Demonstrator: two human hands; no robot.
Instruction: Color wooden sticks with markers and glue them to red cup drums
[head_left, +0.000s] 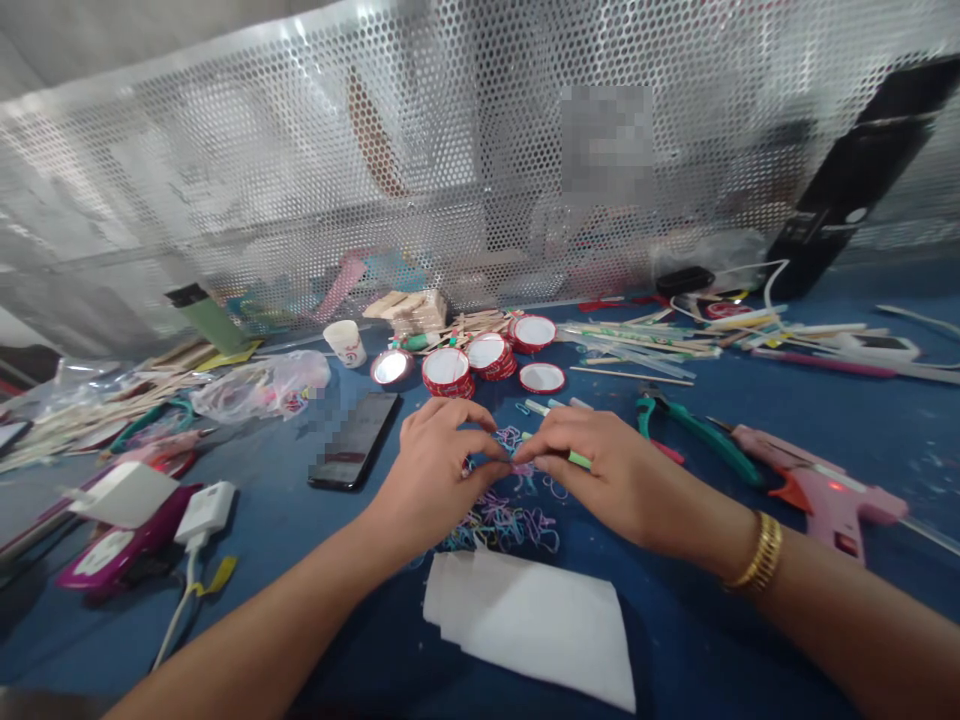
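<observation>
My left hand and my right hand meet fingertip to fingertip over a heap of small coloured rubber bands on the blue table. Both hands pinch, stretching a tiny pink rubber band between them. My right hand also holds a pale green stick under its fingers. A gold bangle circles my right wrist. A folded white tissue lies just in front of my hands.
A black phone lies left of my hands. Red-rimmed round lids sit behind. Green-handled pliers and a pink glue gun lie to the right. Sticks, plastic bags, a charger and a perforated metal screen surround the spot.
</observation>
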